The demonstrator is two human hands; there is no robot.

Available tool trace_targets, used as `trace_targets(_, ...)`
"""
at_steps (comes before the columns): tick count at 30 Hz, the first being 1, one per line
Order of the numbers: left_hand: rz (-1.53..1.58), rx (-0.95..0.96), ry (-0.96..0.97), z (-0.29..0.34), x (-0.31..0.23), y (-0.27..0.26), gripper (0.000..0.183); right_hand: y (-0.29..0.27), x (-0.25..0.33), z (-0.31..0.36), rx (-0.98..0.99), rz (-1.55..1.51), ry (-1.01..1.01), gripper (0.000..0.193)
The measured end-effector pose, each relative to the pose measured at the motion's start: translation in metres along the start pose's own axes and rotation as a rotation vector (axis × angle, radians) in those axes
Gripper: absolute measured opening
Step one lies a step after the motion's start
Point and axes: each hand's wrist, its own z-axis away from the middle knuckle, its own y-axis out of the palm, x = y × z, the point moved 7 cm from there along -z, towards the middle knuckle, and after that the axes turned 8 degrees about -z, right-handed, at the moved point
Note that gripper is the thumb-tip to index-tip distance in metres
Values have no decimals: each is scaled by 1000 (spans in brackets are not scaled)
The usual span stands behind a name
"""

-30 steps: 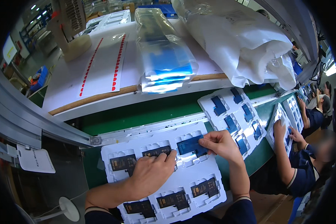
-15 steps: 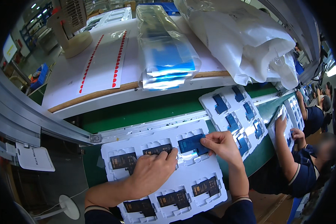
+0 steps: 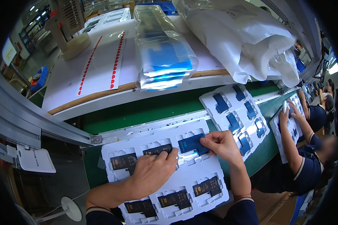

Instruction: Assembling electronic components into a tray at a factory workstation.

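Note:
A white plastic tray (image 3: 199, 170) lies before me, with several flat black L-shaped phone batteries (image 3: 207, 187) in its pockets. At its upper right pocket is a battery covered in blue film (image 3: 191, 144). My right hand (image 3: 224, 147) pinches this battery's right end between thumb and fingers; its left end lies over the pocket. My left hand (image 3: 154, 174) rests across the tray, fingers bent close together, over the lower edge of the upper middle battery (image 3: 156, 149). Its index fingertip is near the blue battery's left side; what lies under the fingers is hidden.
Beyond my right hand lies a second white tray (image 3: 248, 129) of blue-filmed batteries. A shelf ahead bears a red-marked sheet (image 3: 101, 63), bagged blue film (image 3: 165, 56), a white plastic bag (image 3: 248, 45) and a fan (image 3: 69, 41). A co-worker (image 3: 308, 165) handles trays at right.
My hands and the blue-filmed battery stay almost in place. The co-worker's arms at the right have shifted upward over their tray. The view has moved very slightly.

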Motion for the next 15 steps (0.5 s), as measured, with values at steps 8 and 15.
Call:
trace_targets(8, -11, -37, 24, -2, -2, 2, 32, 0, 0, 1, -8, 14, -8, 23)
trace_targets(15, -145, 28, 100, -2, -10, 13, 40, 3, 4, 3, -40, 130, -31, 24)
